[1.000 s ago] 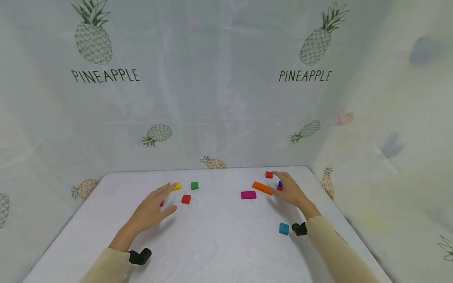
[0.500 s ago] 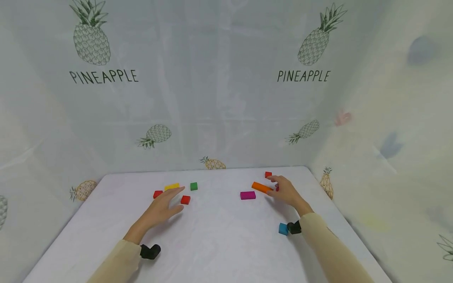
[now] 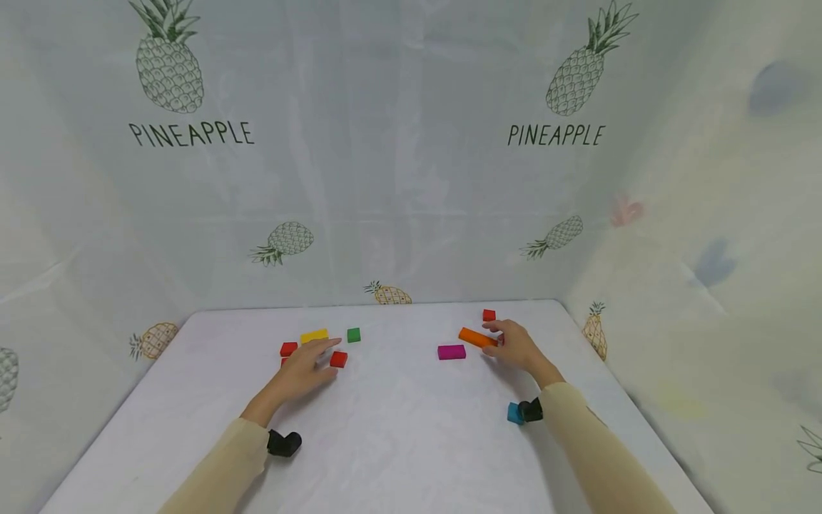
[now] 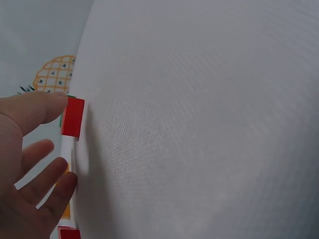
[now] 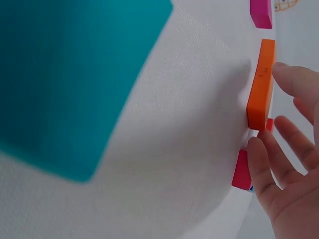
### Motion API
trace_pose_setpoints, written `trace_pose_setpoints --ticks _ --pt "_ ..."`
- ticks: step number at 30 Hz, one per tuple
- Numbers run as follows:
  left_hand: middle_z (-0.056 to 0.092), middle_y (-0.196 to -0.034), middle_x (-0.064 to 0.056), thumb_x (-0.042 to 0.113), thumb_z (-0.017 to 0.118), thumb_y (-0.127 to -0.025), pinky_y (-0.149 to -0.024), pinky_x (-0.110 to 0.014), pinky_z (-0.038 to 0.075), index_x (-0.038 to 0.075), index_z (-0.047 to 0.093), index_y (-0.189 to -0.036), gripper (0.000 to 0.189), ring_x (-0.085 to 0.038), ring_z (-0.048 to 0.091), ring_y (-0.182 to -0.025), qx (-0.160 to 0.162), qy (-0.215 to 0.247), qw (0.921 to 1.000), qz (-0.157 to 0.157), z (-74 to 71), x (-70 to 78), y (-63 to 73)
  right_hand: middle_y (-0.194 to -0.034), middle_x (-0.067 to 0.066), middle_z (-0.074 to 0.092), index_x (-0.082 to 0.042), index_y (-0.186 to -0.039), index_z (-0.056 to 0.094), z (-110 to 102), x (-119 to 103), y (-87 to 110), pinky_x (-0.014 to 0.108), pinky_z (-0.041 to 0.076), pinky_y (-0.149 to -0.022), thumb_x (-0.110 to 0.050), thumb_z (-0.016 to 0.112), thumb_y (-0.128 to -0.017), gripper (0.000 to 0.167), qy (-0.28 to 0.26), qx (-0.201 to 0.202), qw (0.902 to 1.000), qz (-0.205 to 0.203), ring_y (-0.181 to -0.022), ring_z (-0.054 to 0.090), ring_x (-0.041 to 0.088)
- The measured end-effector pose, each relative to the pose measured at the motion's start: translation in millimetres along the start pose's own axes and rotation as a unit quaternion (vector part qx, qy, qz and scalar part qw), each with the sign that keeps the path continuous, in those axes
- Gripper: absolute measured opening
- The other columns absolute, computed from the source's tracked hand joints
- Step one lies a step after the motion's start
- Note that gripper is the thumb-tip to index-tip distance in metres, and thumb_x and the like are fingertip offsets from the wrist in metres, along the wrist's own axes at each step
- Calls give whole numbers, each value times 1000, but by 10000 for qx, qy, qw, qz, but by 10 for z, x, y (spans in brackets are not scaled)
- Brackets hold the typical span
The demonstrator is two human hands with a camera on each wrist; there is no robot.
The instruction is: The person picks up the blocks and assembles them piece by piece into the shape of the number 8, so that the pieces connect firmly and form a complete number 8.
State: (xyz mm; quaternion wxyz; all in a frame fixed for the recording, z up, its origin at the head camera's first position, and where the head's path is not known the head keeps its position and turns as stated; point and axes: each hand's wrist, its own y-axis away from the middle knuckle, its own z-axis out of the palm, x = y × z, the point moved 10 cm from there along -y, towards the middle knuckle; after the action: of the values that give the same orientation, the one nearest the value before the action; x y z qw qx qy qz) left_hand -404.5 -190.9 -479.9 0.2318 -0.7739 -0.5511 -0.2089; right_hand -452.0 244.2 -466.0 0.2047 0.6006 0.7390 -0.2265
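My left hand (image 3: 297,377) reaches over the table with thumb and fingers spread either side of a red block (image 3: 338,360). In the left wrist view the thumb tip overlaps this red block (image 4: 74,117), while the other fingers are apart from it. My right hand (image 3: 519,350) is at the near end of a long orange block (image 3: 477,338). Seen from the right wrist, its thumb lies close beside the orange block (image 5: 261,89), and its relaxed fingers hang near that block's end and a crimson block (image 5: 241,171). Neither hand grips anything.
Beyond the left hand lie a yellow block (image 3: 315,335), a green block (image 3: 354,335) and a red block (image 3: 289,349). A magenta block (image 3: 452,352) and a small red block (image 3: 489,315) flank the orange one. A teal block (image 3: 514,413) sits under the right wrist camera (image 3: 531,410).
My left hand has moved right and inward, from beside the yellow block to the red block. My right hand has shifted slightly left and closer to the orange block, its fingers drawn in.
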Motion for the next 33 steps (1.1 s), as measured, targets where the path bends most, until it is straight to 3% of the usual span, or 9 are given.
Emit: trace_pose_setpoints --ticks 6,25,33 --pt "58 -151 -16 17 78 -98 -109 -59 50 13 53 -156 63 -38 58 -134 -54 110 9999 117 30 -35 -42 -131 21 66 -2 -143 63 46 6 -26 48 59 -98 -13 81 -95 53 68 -64 9999 78 -111 61 34" --pt "69 -137 -11 14 79 -97 -109 -54 52 10 69 -140 44 -32 63 -126 149 -150 9997 142 80 -99 -155 -126 18 68 -4 -133 72 128 111 -137 53 55 -105 -7 76 -97 37 292 -230 9983 448 -115 61 36" --pt "71 -129 -8 16 82 -95 -107 -54 53 14 75 -129 35 -28 62 -117 78 -129 9999 -80 79 -121 -190 -128 19 69 -4 -135 70 156 172 -190 52 54 -106 -6 76 -97 39 341 -271 9976 542 -118 60 37"
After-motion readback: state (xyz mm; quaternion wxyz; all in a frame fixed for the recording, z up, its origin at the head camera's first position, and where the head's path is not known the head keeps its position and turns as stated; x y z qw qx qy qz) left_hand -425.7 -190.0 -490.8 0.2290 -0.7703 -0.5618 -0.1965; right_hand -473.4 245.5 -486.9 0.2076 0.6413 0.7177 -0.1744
